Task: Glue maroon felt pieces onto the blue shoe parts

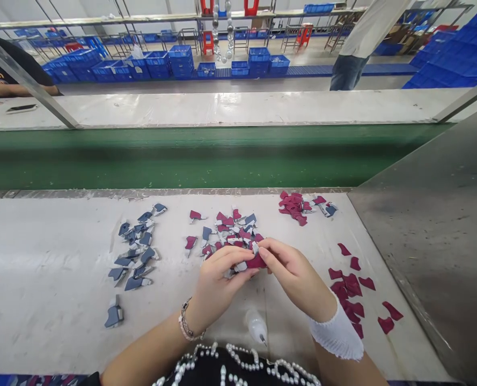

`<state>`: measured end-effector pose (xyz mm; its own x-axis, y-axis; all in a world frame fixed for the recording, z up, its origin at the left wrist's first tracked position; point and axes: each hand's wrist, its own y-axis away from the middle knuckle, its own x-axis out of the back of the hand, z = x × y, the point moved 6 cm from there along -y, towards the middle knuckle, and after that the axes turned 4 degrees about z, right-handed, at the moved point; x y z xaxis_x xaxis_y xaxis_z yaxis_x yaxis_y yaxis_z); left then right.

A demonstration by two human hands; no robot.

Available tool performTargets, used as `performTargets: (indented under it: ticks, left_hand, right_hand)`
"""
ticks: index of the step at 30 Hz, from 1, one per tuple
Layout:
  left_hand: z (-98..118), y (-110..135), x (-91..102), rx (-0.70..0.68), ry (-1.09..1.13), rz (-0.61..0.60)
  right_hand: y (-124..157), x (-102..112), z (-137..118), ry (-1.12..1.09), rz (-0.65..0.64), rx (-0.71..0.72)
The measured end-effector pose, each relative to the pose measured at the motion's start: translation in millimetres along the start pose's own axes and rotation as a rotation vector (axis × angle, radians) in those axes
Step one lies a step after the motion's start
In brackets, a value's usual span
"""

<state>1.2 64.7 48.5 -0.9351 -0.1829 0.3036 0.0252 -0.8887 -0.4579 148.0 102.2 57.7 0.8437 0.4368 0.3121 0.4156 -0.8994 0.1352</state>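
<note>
Between my hands, over the middle of the table, is a small maroon and light-grey piece. My left hand pinches its grey end between thumb and fingers. The fingertips of my right hand grip its maroon side. Just beyond my fingers lies a mixed pile of maroon, blue and grey pieces. A small white bottle with a thin metal tip lies on the table close to my body, below my hands. My fingers partly cover the held piece.
Blue-grey pieces lie in a loose column at left. Flat maroon pieces are scattered at right, with a maroon heap further back. A metal panel borders the right side. A green conveyor belt runs beyond the table; people stand past it.
</note>
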Motion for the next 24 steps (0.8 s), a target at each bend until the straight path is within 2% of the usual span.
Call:
performTargets:
  ticks: [7, 11, 13, 15, 17, 21, 24]
  left_hand:
    - [6, 0, 7.2, 0.034, 0.089, 0.033]
    - [8, 7, 6.3, 0.027, 0.133, 0.043]
    - [5, 10, 4.1, 0.1, 0.207, 0.038]
    - [3, 11, 1.5, 0.217, 0.269, -0.002]
    - [4, 8, 0.4, 0.281, 0.229, -0.087]
    - [10, 1, 2.4, 0.243, -0.015, -0.259]
    - [5, 2, 2.6, 0.243, -0.058, -0.25]
  right_hand:
    - [20, -2, -13, 0.172, 0.036, 0.098]
    - [29, 1, -22, 0.251, 0.068, 0.232]
    - [32, 2, -27, 0.299, 0.078, 0.284]
    - [33, 1, -31, 0.348, 0.075, 0.313]
    - [34, 0, -35, 0.401, 0.053, 0.32]
    - [35, -5, -34, 0.496, -0.054, 0.308]
    - [36, -8, -31, 0.538, -0.112, 0.313]
